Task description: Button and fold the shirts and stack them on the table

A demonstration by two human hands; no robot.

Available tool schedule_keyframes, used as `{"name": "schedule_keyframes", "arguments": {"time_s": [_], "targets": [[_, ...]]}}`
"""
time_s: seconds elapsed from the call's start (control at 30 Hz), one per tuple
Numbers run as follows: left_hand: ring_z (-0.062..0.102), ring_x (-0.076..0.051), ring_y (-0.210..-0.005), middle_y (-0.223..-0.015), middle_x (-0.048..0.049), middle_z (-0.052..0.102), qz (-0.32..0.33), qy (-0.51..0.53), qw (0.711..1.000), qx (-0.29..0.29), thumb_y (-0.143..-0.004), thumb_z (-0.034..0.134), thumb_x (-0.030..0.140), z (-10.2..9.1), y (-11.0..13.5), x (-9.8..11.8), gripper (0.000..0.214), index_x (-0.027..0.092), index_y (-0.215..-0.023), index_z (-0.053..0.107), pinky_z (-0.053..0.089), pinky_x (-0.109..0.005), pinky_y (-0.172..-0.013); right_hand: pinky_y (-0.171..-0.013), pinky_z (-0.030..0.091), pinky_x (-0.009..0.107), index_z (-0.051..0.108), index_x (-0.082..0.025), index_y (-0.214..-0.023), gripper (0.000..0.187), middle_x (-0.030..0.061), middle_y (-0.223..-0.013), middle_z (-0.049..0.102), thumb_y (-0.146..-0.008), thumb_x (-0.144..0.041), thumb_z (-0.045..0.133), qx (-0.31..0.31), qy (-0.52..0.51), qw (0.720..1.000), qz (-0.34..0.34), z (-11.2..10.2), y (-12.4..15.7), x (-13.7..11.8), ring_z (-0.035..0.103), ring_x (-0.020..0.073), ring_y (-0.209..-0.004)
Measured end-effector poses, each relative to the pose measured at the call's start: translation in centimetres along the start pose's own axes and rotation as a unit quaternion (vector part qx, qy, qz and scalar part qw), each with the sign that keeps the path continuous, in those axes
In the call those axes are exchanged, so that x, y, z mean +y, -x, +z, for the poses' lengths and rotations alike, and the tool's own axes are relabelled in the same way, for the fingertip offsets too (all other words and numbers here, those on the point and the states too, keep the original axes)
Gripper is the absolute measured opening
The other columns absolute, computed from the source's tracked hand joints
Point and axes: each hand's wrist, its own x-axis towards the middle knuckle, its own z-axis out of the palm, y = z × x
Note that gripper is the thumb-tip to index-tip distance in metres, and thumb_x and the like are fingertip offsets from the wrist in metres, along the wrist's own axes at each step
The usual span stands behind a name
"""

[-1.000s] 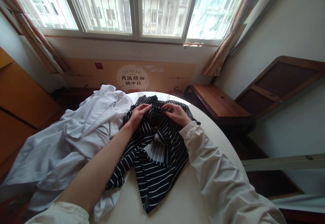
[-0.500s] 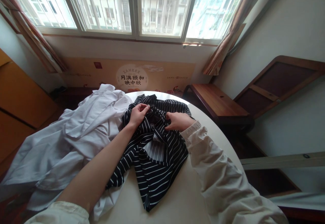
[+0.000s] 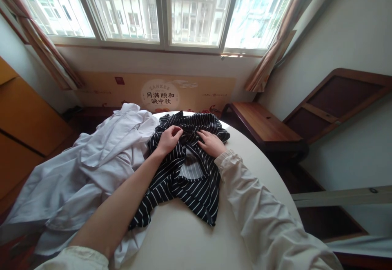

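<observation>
A black shirt with white stripes (image 3: 196, 194) lies crumpled on the round white table (image 3: 171, 237), a patch of its paler inner side showing in the middle. My left hand (image 3: 170, 139) is closed, pinching the shirt's cloth near its upper middle between thumb and fingers. Just to the right, my right hand (image 3: 212, 143) rests on the same shirt with its fingers stretched out and the thumb apart. Folds hide which part of the shirt lies under the fingertips.
A heap of white cloth (image 3: 92, 168) covers the table's left side and hangs over its edge. Beyond the table on the right stands a wooden chair (image 3: 263, 121). A printed board (image 3: 122, 92) is under the window, and an orange cabinet (image 3: 27, 119) stands at far left.
The shirt's lower corner has swung up and to the right, baring more tabletop. My right hand has gone from curled fingers to fingers laid out on the cloth. My left hand keeps its pinch.
</observation>
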Motion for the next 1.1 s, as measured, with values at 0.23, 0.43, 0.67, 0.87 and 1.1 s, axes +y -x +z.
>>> {"name": "schedule_keyframes", "arguments": {"time_s": [0.23, 0.43, 0.67, 0.87, 1.1], "targets": [[0.065, -0.026, -0.078, -0.081, -0.0059, 0.072, 0.075, -0.168, 0.982, 0.038, -0.072, 0.086, 0.043, -0.4, 1.0, 1.0, 0.026, 0.024, -0.078, 0.070, 0.050, -0.040, -0.085, -0.115, 0.041, 0.048, 0.063, -0.021, -0.132, 0.039, 0.0127, -0.137, 0.066, -0.093, -0.020, 0.057, 0.178, -0.072, 0.981, -0.028, -1.7, 0.3, -1.7, 0.060, 0.0306, -0.126], [0.070, -0.030, -0.083, -0.084, -0.0068, 0.077, 0.061, -0.200, 0.977, -0.033, -0.073, 0.081, 0.031, -0.5, 0.9, -0.4, 0.010, 0.025, -0.080, 0.078, 0.049, -0.041, -0.088, -0.090, 0.051, 0.042, 0.070, -0.023, -0.094, 0.022, 0.0090, -0.096, 0.072, -0.095, -0.044, 0.067, 0.217, -0.113, 0.970, 0.001, -1.2, 0.2, -4.5, 0.064, 0.0278, -0.094], [0.062, -0.019, -0.068, -0.072, -0.0008, 0.071, 0.010, -0.015, 0.995, -0.093, -0.084, 0.076, 0.060, -0.6, 1.0, 0.3, 0.041, 0.020, -0.076, 0.076, 0.044, -0.028, -0.064, -0.083, 0.052, 0.038, 0.068, -0.023, -0.086, 0.018, 0.0062, -0.087, 0.070, -0.096, -0.037, 0.062, 0.254, -0.227, 0.940, 0.018, 0.9, 0.2, -4.1, 0.063, 0.0237, -0.084], [0.049, -0.012, -0.058, -0.061, 0.0028, 0.057, -0.026, 0.090, 0.991, -0.092, -0.089, 0.069, 0.066, -0.2, 0.7, 0.3, 0.053, 0.019, -0.066, 0.063, 0.039, -0.026, -0.056, -0.085, 0.052, 0.038, 0.066, -0.023, -0.086, 0.027, 0.0066, -0.087, 0.068, -0.103, -0.040, 0.053, 0.253, -0.304, 0.917, -0.053, -0.1, 0.6, -4.7, 0.063, 0.0239, -0.087], [0.068, -0.025, -0.092, -0.092, -0.0059, 0.076, -0.047, 0.117, 0.990, -0.060, -0.090, 0.066, 0.064, 0.2, 0.1, -0.5, 0.044, 0.020, -0.086, 0.074, 0.055, -0.036, -0.088, -0.084, 0.055, 0.037, 0.069, -0.023, -0.100, 0.027, 0.0061, -0.093, 0.071, -0.100, -0.049, 0.060, 0.251, -0.345, 0.903, -0.054, 0.1, 0.9, -5.3, 0.066, 0.0226, -0.085]]}}
